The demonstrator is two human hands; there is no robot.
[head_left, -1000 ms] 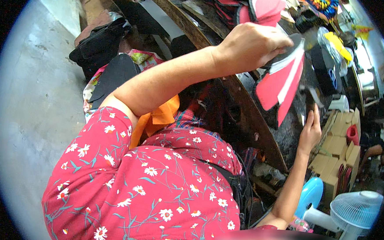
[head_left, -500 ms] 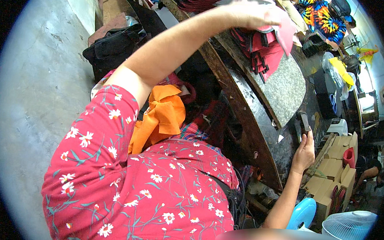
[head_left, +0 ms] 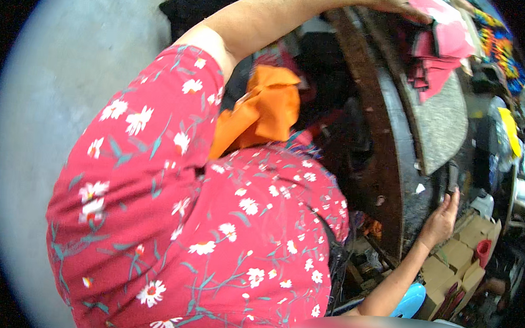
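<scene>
My left hand (head_left: 399,0) reaches to the far right, partly cut off by the upper edge. Its fingers close on a pink flat piece (head_left: 440,24) with a dark edge. Under that lie several more pink pieces (head_left: 433,69), overlapping on a grey speckled slab (head_left: 442,124). My right hand (head_left: 442,220) is lower, beside the dark worktop (head_left: 412,218), its fingers at a dark narrow tool (head_left: 452,175). They seem to pinch its near end; blur hides what kind of tool it is.
An orange cloth (head_left: 266,107) lies near my left upper arm. Cardboard boxes (head_left: 458,254) and a blue round thing (head_left: 409,300) stand at the lower right. A black bag (head_left: 197,9) is at the upper left. A person in a multicoloured top (head_left: 501,52) is at the far right.
The view has turned, so the worktop and both hands appear farther right. My left hand now sits higher in view at the pink pieces. My right hand stays by the dark tool.
</scene>
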